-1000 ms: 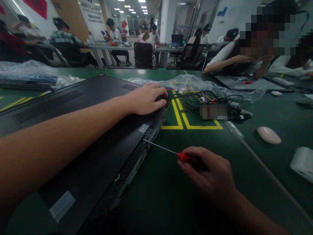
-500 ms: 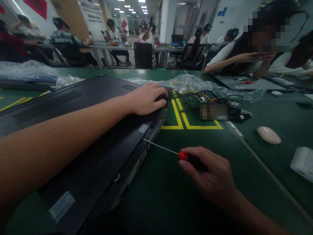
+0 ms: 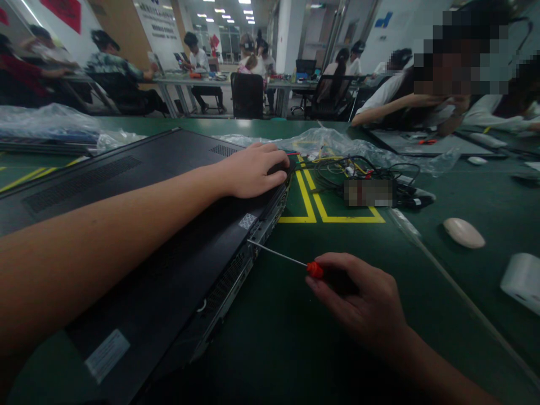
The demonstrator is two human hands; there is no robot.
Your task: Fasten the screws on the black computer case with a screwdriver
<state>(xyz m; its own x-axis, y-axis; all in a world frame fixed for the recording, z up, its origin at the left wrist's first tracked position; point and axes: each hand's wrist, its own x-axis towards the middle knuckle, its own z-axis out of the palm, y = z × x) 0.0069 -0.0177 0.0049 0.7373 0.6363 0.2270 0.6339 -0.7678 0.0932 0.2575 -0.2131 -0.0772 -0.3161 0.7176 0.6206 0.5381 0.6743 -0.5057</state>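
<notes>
The light screwdriver [image 3: 282, 257] is gripped by its red handle in the closed right hand [image 3: 363, 304], tip at the laptop [image 3: 160, 185] edge. The laptop, likely stiff and heavy, is pressed onto the desk [image 3: 295, 326] by the flat left hand [image 3: 253, 169].

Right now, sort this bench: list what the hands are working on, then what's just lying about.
In use: black laptop base under the left hand; red-handled screwdriver in the right hand, tip at the base's side edge.
Lying about: cable tangle, clear plastic bag, pale oval mouse, white box.
</notes>
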